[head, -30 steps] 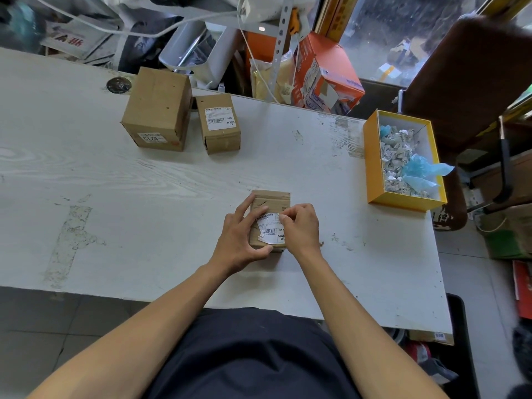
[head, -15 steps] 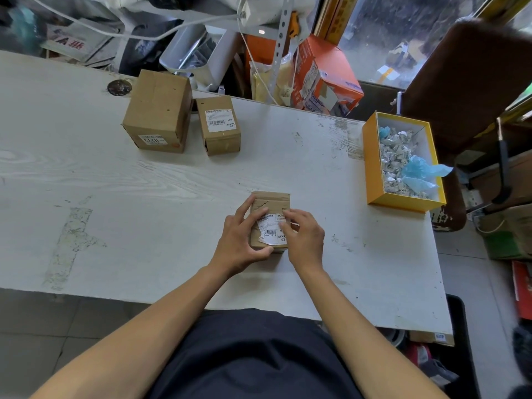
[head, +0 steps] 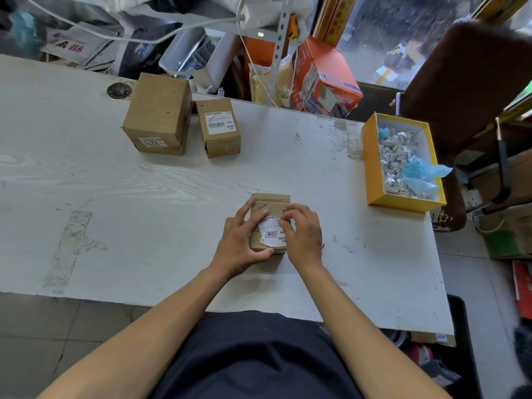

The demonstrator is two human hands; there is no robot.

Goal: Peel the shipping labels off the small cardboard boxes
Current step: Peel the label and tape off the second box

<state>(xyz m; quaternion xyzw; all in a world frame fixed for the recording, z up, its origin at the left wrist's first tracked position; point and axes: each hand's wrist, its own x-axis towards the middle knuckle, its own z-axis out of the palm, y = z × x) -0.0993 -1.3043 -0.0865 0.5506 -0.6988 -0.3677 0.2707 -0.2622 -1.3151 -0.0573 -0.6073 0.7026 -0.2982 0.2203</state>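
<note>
A small cardboard box [head: 269,205] lies on the white table [head: 144,214] right in front of me. My left hand [head: 240,243] grips its left side, thumb curled round the near edge. A white shipping label [head: 269,231] with a barcode sits on the box top, torn and partly lifted along its left edge. My right hand [head: 302,231] pinches the label's upper right part with bent fingers. Two more boxes stand at the back: a larger one [head: 158,113] with a small label on its front, and a smaller one [head: 220,126] with a white label on top.
A yellow box [head: 371,165] at the right holds several crumpled label scraps and blue plastic. Cluttered cartons, cables and an orange carton line the table's far edge. A brown chair stands at the far right. The table's right edge runs close to the yellow box.
My right hand has shifted up the label toward its far right corner. More of the label's barcode shows now. The left hand keeps its hold on the box.
</note>
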